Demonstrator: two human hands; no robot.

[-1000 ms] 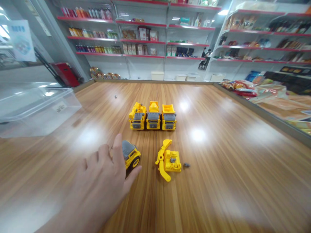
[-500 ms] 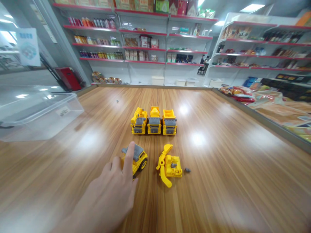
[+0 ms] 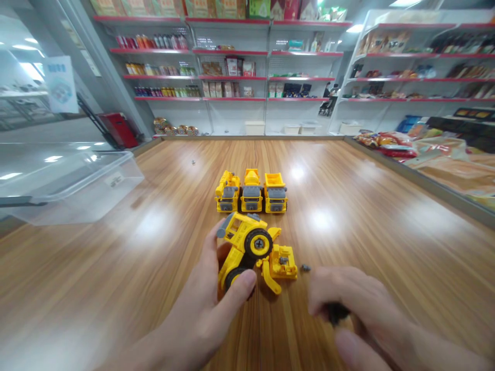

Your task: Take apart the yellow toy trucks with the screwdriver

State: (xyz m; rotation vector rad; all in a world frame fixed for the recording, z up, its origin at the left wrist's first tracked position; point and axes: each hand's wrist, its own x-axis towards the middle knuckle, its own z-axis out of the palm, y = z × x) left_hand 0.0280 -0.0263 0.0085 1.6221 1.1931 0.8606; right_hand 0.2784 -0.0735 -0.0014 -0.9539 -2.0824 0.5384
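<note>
Holding a yellow-and-grey toy truck [image 3: 247, 226] above the tabletop [image 3: 386, 221], the left hand [image 3: 212, 304] is curling partly closed around it in the head view. The truck is tilting, one wheel facing outward; the thumb is covering part of the lower wheel, and the palm is concealing the far side. The right hand [image 3: 340, 304] is closing its fingers around a dark object [image 3: 337, 312]; blur and the fingers are hiding most of it, so its kind is impossible to tell. Both forearms are running out of the picture. The truck is blocking part of a yellow jointed arm [image 3: 274, 281], which is lying against a yellow toy body [image 3: 284, 263]. A small grey piece [image 3: 306, 268], too small to make out clearly, is resting just beside that body. Behind, three toy vehicles [image 3: 252, 198] are standing in a row. A clear bin [image 3: 88, 190] is being cut off at the left edge.

Half a second earlier, the truck was sitting on the tabletop under the left hand; now it is hanging raised, and the right hand is showing too.
</note>
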